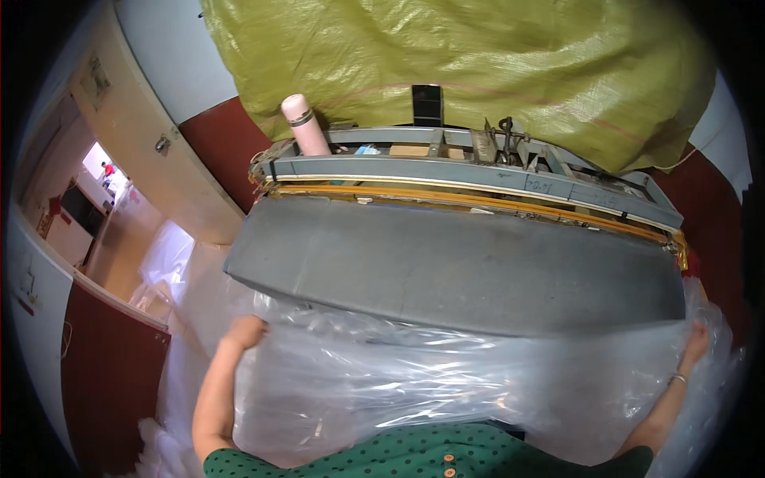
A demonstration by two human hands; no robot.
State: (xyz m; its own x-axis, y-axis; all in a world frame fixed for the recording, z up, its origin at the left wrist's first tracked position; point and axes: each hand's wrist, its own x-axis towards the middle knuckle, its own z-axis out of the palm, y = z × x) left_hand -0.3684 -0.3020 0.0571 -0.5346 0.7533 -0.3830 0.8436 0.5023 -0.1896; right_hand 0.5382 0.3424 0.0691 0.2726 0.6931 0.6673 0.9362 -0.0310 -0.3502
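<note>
A wide sheet of clear plastic film (382, 374) stretches between my arms, wrinkled and shiny, just in front of a long grey flat-topped surface (462, 263). My left hand (249, 331) is closed on the film's left edge, near the front left corner of that surface. Far to the right, my right hand (696, 341) grips the opposite edge, beside the surface's front right corner. The fingertips of both hands are partly hidden. Along the back of the grey surface runs a blue-grey metal frame (382, 168) with orange strips (478, 203) along its lower side.
A pink bottle (307, 126) stands in the frame, with a metal clamp (507, 143) farther right. Yellow-green woven sheeting (478, 48) hangs behind. At left, a door (151, 143) stands ajar onto a corridor; more clear film (171, 255) lies bunched by the doorway.
</note>
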